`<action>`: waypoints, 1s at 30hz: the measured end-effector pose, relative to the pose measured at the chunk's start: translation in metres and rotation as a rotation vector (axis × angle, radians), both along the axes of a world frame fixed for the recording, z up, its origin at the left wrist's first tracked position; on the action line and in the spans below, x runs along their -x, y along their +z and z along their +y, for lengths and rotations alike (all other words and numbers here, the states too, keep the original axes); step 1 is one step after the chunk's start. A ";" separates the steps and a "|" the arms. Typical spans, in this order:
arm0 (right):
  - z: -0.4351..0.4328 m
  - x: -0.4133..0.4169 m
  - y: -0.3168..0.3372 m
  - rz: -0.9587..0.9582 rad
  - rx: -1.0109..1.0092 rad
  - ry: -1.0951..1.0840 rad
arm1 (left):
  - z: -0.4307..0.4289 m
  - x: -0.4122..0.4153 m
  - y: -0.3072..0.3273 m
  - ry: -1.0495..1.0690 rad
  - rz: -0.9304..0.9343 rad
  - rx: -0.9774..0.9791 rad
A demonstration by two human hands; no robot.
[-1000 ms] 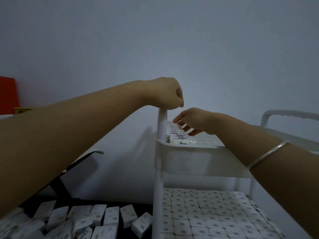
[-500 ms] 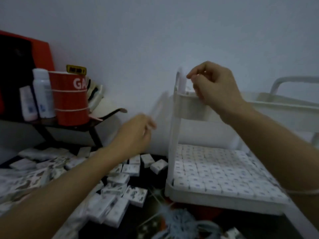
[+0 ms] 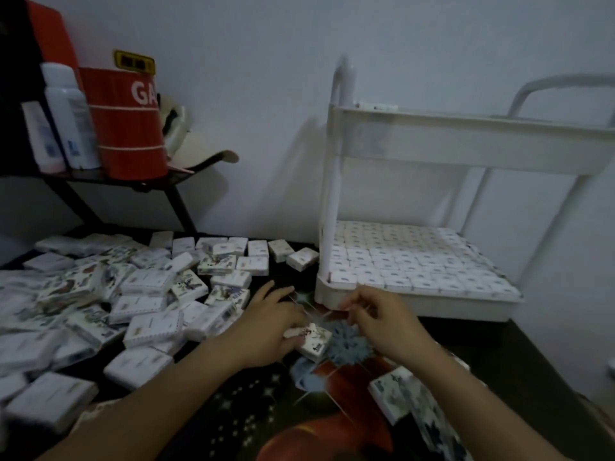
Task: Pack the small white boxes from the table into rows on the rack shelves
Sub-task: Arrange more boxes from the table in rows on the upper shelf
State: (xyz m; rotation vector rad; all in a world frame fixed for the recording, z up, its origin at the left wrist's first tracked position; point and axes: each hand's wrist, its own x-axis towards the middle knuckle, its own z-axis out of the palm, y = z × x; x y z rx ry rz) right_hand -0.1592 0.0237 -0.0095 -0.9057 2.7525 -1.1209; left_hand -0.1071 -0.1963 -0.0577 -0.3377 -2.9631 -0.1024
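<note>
Many small white boxes (image 3: 146, 297) lie heaped on the dark table, left of centre. The white two-tier rack (image 3: 466, 151) stands at the right. Its lower shelf (image 3: 419, 306) is packed with rows of boxes, and one box (image 3: 376, 106) shows above the top shelf's rim. My left hand (image 3: 269, 327) rests low on the table just before the rack and grips one small white box (image 3: 314, 341) with thumb and fingers. My right hand (image 3: 382, 322) hovers just right of that box, fingers loosely curled, holding nothing I can see.
A red container (image 3: 126, 124) and white bottles (image 3: 70, 118) stand on a black stand (image 3: 100, 176) at the back left. Another printed box (image 3: 396, 394) lies at the front right, near my right forearm. The wall is close behind the rack.
Both hands have come down from the rack's top shelf to the table in front of it. My left hand has taken hold of a box. The view has tilted down.
</note>
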 end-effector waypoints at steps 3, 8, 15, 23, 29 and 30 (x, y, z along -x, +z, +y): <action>0.048 0.004 -0.005 0.127 -0.074 -0.192 | 0.025 0.002 0.003 -0.039 -0.107 -0.229; 0.110 0.014 -0.012 0.128 -0.361 -0.369 | 0.052 0.004 0.008 0.010 -0.184 -0.298; 0.109 0.024 -0.023 -0.197 -0.444 -0.250 | 0.072 -0.008 0.006 0.058 -0.111 -0.438; 0.100 0.022 -0.019 -0.086 -0.199 -0.143 | 0.067 -0.013 0.009 0.121 -0.214 -0.676; 0.087 0.016 0.016 0.022 -0.091 -0.038 | 0.062 -0.014 0.041 0.143 -0.232 -0.970; 0.085 0.016 0.026 0.031 -0.073 -0.024 | 0.060 -0.015 0.051 0.141 -0.233 -1.031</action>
